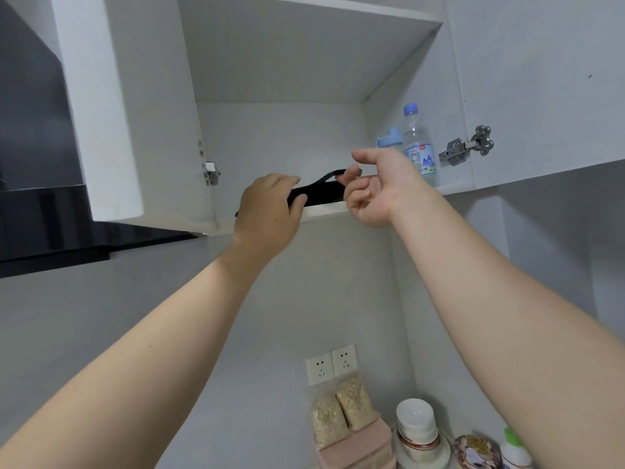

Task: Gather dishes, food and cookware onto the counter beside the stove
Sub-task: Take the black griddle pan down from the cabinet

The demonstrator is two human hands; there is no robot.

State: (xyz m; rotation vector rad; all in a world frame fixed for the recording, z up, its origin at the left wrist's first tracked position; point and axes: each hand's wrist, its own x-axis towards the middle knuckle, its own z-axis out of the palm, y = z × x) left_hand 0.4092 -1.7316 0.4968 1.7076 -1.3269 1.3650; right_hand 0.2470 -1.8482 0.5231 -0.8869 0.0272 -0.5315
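Both my arms reach up into an open white wall cabinet [331,211]. A black piece of cookware [321,192] lies at the front edge of its shelf, mostly hidden. My left hand [270,211] grips its black rim from the left. My right hand [375,187] is palm-up beside it, and its fingers pinch a thin black handle loop [329,175]. Down on the counter stand two bags of grain [341,411] on a pink box [358,448], and stacked white bowls [417,424] on plates.
A clear water bottle [419,147] and a light blue cup [390,138] stand at the shelf's right end. The cabinet doors [111,106] hang open on both sides. A black range hood [40,211] is at left. Wall sockets [331,363], a patterned tin [475,451] and a green-capped bottle [514,448] are below.
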